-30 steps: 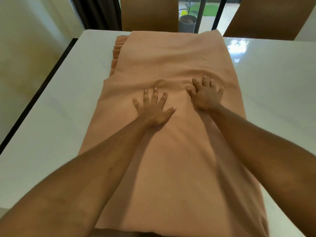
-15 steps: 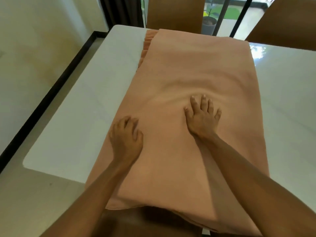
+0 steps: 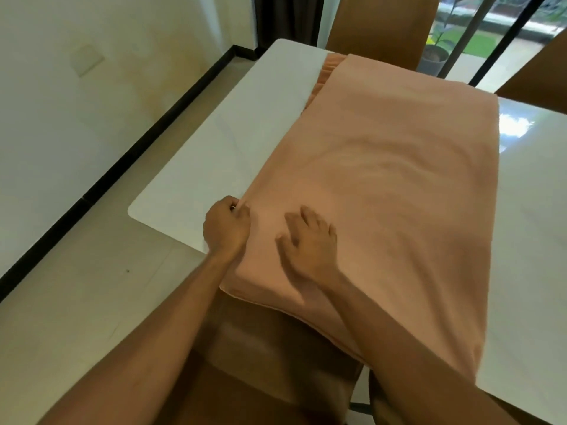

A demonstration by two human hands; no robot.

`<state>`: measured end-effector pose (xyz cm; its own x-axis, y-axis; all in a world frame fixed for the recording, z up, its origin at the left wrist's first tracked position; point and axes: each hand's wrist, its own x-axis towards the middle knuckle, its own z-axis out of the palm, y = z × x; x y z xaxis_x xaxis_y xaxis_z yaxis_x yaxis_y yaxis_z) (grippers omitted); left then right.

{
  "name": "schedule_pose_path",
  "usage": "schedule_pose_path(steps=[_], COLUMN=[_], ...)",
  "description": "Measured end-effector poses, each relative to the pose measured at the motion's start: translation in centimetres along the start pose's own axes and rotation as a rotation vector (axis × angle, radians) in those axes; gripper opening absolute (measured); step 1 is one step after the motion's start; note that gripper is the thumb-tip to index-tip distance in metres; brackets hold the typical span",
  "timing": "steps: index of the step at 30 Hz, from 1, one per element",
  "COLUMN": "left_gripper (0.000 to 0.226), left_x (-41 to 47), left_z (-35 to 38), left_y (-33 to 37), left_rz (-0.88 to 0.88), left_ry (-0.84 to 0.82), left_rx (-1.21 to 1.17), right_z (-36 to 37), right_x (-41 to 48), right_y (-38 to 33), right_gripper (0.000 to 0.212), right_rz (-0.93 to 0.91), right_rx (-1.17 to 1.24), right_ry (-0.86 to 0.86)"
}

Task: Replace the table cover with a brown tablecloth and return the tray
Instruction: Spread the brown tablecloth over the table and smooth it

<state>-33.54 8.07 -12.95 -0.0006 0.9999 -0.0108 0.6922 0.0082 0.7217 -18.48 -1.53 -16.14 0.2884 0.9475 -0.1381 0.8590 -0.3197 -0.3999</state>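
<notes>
Left hand (image 3: 226,229) pinches the side edge, likely the best hold, of the seemingly soft, light tablecloth (image 3: 399,179); right hand (image 3: 310,242) lies flat, fingers spread.

we see a cream wall (image 3: 46,133), a pale floor (image 3: 76,302), a shiny white table (image 3: 221,148), a brown chair (image 3: 380,26) and a sunny window (image 3: 506,32).

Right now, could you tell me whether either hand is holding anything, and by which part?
The left hand grips the tablecloth at its left edge, near the front end. The right hand rests open on it, holding nothing.
</notes>
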Motion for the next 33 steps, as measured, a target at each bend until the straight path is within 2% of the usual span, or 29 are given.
schedule_pose_path(steps=[3, 6, 9, 12, 15, 17, 18, 21, 22, 25, 28, 30, 33], left_gripper=[0.017, 0.024, 0.052, 0.054, 0.053, 0.051, 0.050, 0.043, 0.042, 0.040, 0.026, 0.019, 0.014], left_x=[-1.4, -2.6, -4.7, -6.8, -9.4, -11.1, -11.9, -14.0, -14.7, -16.9, -18.8, -19.3, -19.9], left_z=[-1.2, -2.0, -3.8, -5.7, -6.7, -6.8, -6.7, -6.2, -6.0, -5.0, -3.1, -1.9, -0.2], left_y=[0.3, 0.4, 0.0, -1.1, -1.5, -0.3, 0.6, 3.2, 3.9, 6.0, 7.7, 7.6, 8.2], left_rz=[0.128, 0.128, 0.049, 0.033, 0.129, 0.192, 0.223, 0.302, 0.357, 0.367, 0.310, 0.243, 0.220], left_ry=[-0.044, -0.318, -0.539, -0.646, -0.752, -0.755, -0.712, -0.412, -0.333, -0.412, -0.466, -0.452, -0.415], left_rx=[-0.045, 0.109, 0.277, 0.230, 0.143, 0.092, 0.099, 0.181, 0.203, 0.055, -0.239, -0.347, -0.292], right_z=[2.1, 2.4, 1.9, 1.1, 0.0, -1.5, -2.6, -6.2, -7.3, -8.8, -9.7, -10.2, -11.7], right_x=[-1.7, -1.3, -1.0, -0.7, -0.1, 0.0, -0.3, -2.0, -2.4, -4.2, -6.1, -6.3, -7.7], right_y=[-1.2, -1.1, -1.1, -1.1, -1.3, -1.8, -2.3, -3.6, -3.7, -3.1, -0.4, 1.7, 6.2], right_gripper=[0.062, 0.062, 0.063, 0.063, 0.061, 0.059, 0.057, 0.040, 0.036, 0.030, 0.047, 0.054, 0.062], right_rz=[-0.011, -0.008, -0.012, -0.011, 0.039, 0.051, 0.043, 0.241, 0.298, 0.254, 0.286, 0.369, 0.418], right_rx=[-0.047, -0.065, -0.061, -0.058, 0.001, 0.113, 0.248, 0.990, 1.073, 0.931, 0.929, 1.026, 0.997], right_ry=[-0.013, -0.044, -0.100, -0.174, -0.248, -0.278, -0.278, -0.159, -0.113, -0.098, -0.138, -0.057, 0.128])
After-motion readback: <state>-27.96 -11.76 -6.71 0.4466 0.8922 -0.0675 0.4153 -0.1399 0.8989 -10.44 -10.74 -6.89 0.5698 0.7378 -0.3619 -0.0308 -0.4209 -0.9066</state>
